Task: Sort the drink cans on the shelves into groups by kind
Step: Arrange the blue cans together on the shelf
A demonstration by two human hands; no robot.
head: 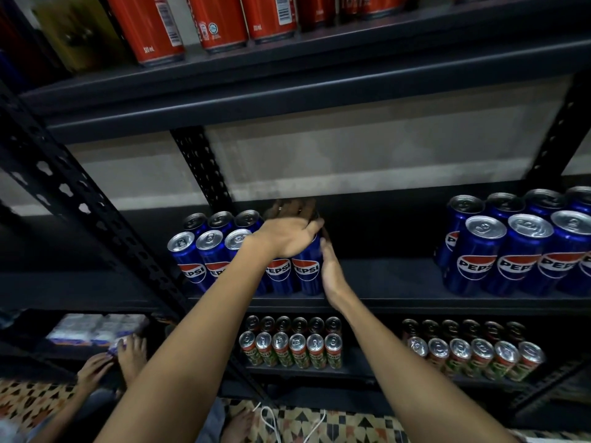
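Head view: left hand [287,235] over can tops [315,215].

Pepsi cans [246,251] left (others [518,244] right).

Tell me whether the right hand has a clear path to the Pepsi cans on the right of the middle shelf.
Probably yes: the right hand rests beside the left Pepsi group, and bare shelf lies between it and the right Pepsi group.

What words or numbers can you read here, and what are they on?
"PEPSI": blue cans by the hands and the blue cans at right.
"MILO", barely legible: green cans below.
Red cans on top: small print and barcodes, too blurred to read.
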